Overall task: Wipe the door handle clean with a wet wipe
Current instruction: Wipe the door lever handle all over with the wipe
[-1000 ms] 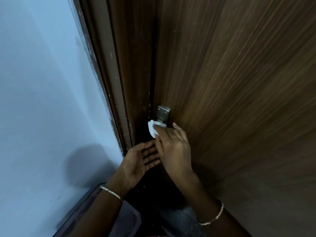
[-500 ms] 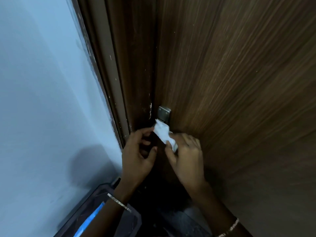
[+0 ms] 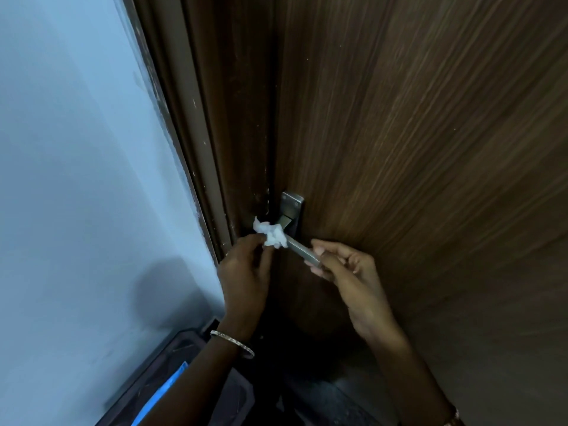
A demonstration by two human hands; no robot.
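A metal lever door handle (image 3: 302, 250) juts from its steel backplate (image 3: 292, 202) on the dark wooden door (image 3: 415, 133). My left hand (image 3: 246, 272) pinches a crumpled white wet wipe (image 3: 272, 235) and presses it against the handle's inner part near the backplate. My right hand (image 3: 347, 272) grips the free end of the lever between thumb and fingers. The lever's tip is hidden inside that hand.
The brown door frame (image 3: 196, 133) runs along the door's left edge, beside a pale blue wall (image 3: 76, 179). A dark bin or box with a blue strip (image 3: 172, 385) stands on the floor below my left arm.
The wipe passed from my right hand to my left hand. My right hand moved right and took hold of the lever's end, leaving the handle uncovered.
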